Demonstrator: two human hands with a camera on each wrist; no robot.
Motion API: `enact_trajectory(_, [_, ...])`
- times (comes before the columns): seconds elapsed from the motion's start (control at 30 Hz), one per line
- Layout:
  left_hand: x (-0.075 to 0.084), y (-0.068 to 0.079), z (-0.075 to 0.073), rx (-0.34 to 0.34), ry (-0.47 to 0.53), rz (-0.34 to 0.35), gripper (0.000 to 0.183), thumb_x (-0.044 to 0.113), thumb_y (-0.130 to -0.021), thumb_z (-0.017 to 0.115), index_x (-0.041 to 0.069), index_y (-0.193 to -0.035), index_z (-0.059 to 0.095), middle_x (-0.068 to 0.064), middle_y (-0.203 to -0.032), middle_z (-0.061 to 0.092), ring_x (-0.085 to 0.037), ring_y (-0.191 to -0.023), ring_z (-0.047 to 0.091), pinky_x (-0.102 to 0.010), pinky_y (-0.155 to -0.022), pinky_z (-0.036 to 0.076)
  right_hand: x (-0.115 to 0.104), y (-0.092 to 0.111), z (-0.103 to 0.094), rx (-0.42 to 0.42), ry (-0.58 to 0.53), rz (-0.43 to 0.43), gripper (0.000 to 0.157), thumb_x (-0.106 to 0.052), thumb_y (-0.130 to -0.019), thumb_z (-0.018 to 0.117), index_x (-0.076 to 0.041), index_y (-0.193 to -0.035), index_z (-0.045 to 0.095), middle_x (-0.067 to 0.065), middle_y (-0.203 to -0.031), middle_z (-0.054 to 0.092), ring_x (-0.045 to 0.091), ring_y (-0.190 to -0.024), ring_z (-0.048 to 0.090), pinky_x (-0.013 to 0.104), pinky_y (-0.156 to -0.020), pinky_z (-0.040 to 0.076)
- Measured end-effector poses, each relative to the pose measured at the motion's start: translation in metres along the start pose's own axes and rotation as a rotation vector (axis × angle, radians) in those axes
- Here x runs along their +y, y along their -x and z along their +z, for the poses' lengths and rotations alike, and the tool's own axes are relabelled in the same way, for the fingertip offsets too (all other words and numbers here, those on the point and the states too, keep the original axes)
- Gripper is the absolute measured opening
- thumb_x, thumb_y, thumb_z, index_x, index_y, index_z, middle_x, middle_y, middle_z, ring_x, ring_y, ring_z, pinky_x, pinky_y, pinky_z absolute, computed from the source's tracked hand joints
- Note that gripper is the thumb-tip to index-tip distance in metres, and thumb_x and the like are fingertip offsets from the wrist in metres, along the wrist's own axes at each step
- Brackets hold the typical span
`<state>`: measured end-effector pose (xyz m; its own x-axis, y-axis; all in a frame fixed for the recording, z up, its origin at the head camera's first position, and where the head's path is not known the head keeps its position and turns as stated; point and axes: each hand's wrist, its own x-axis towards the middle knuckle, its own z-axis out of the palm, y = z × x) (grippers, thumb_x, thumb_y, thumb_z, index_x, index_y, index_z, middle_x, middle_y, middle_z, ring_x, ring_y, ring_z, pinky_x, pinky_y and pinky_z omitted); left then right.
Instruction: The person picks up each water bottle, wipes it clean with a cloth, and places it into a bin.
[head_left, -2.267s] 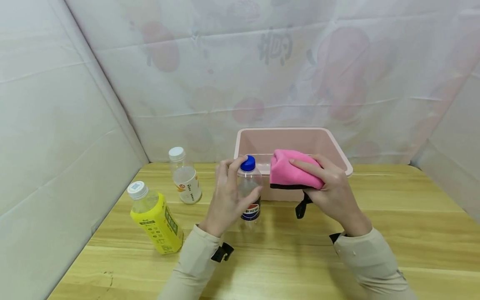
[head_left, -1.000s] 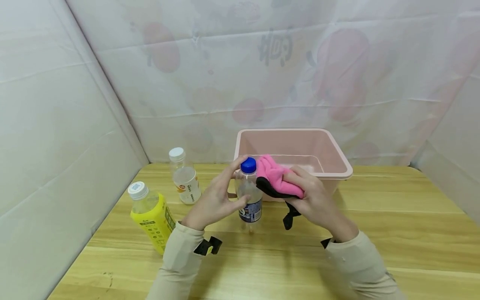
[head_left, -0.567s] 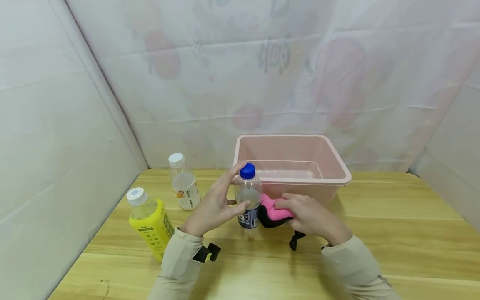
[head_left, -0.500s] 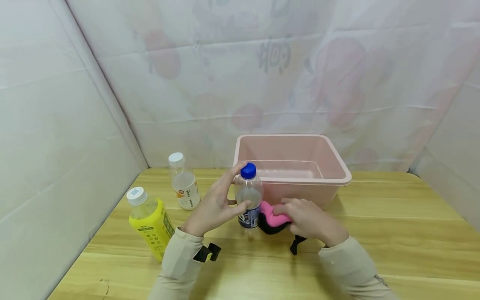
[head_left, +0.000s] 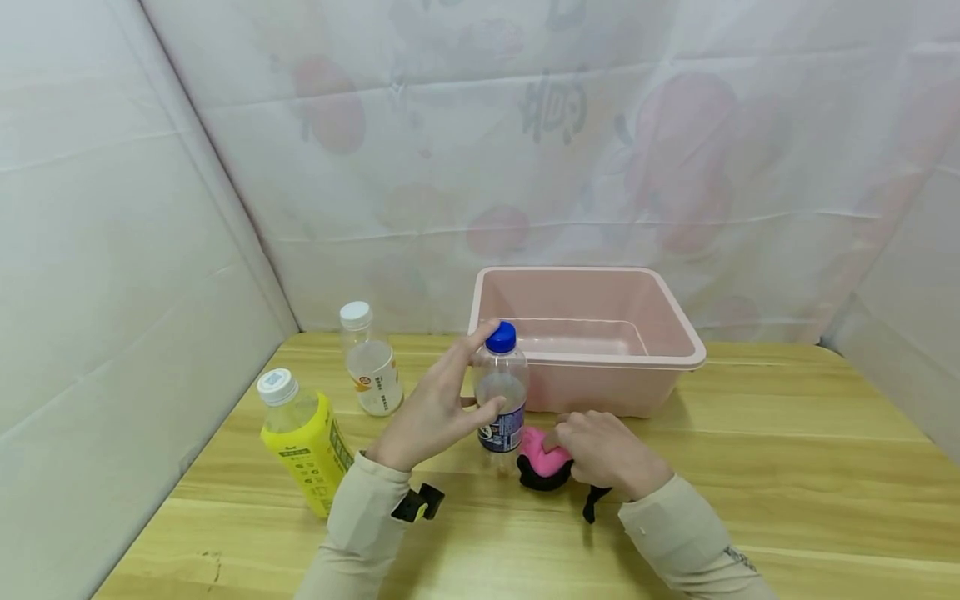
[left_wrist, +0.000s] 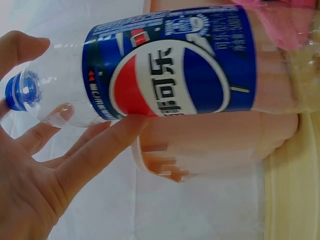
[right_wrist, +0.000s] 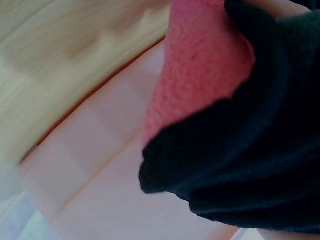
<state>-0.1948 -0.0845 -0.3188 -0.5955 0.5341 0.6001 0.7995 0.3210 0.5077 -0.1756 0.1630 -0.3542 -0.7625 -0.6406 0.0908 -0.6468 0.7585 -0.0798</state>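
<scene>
My left hand [head_left: 435,412] holds a clear Pepsi bottle [head_left: 501,427] with a blue cap upright. The index finger lies against the cap and the thumb is on the bottle's side. In the left wrist view the red, white and blue label of the Pepsi bottle [left_wrist: 170,75] faces the camera. A pink cloth [head_left: 546,463] with a black edge is bunched in my right hand [head_left: 607,454], low beside the bottle's base. Folds of the cloth [right_wrist: 200,65] fill much of the right wrist view and hide most of that hand's fingers.
Behind the hands stands a pink plastic basin [head_left: 592,360]. On the left are a yellow-labelled bottle [head_left: 309,462] with a white cap, partly behind the left sleeve, and a clear white-capped bottle [head_left: 375,379]. White fabric walls [head_left: 420,167] border the wooden table [head_left: 787,450].
My right hand has brought the cloth from above the basin's front rim down along the bottle to its base. The bottle has turned, so its logo no longer faces the head camera.
</scene>
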Motion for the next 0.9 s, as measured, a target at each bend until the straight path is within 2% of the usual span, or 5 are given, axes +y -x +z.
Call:
enact_trajectory(0.17, [-0.001,0.001,0.000,0.008,0.004,0.057,0.080,0.001,-0.090,0.073,0.010,-0.157,0.030,-0.017,-0.136,0.052,-0.032,-0.111,0.058,-0.019,-0.070,0.060,0.002,-0.002,-0.008,0.083,0.032,-0.035,0.045,0.016,-0.063,0.071,-0.020,-0.089,0.077,-0.006,-0.081,0.058,0.015,-0.069,0.055,0.033,-0.057,0.053])
enact_trajectory(0.33, [-0.002,0.003,-0.001,-0.006,0.050,0.025,0.079,0.001,-0.091,0.072,0.013,-0.156,0.030,-0.016,-0.134,0.051,-0.030,-0.111,0.056,-0.018,-0.068,0.060,0.004,-0.001,-0.018,0.328,0.068,-0.137,0.062,0.016,-0.059,0.071,-0.021,-0.107,0.078,0.000,-0.089,0.061,0.017,-0.069,0.055,0.031,-0.055,0.052])
enact_trajectory(0.67, [-0.003,0.004,-0.002,-0.008,0.091,-0.002,0.079,-0.001,-0.090,0.072,0.013,-0.156,0.030,-0.016,-0.131,0.050,-0.028,-0.107,0.055,-0.019,-0.066,0.060,0.004,0.003,-0.034,0.735,0.011,-0.221,0.063,0.020,-0.054,0.062,-0.013,-0.106,0.078,0.013,-0.099,0.067,0.029,-0.080,0.065,0.042,-0.057,0.058])
enact_trajectory(0.77, [-0.003,0.003,-0.002,-0.003,0.100,-0.003,0.080,-0.002,-0.090,0.073,0.012,-0.156,0.030,-0.017,-0.133,0.049,-0.029,-0.108,0.055,-0.020,-0.066,0.061,0.004,0.002,-0.037,0.831,-0.052,-0.237,0.063,0.020,-0.055,0.056,-0.008,-0.107,0.078,0.018,-0.104,0.067,0.035,-0.087,0.066,0.045,-0.065,0.060])
enact_trajectory(0.9, [-0.001,0.001,-0.002,-0.010,0.095,0.006,0.079,-0.001,-0.091,0.073,0.013,-0.156,0.031,-0.017,-0.135,0.048,-0.030,-0.111,0.056,-0.021,-0.068,0.061,0.002,0.000,-0.040,0.938,-0.226,-0.243,0.056,0.019,-0.064,0.057,-0.002,-0.112,0.075,0.022,-0.111,0.065,0.039,-0.102,0.061,0.033,-0.092,0.054])
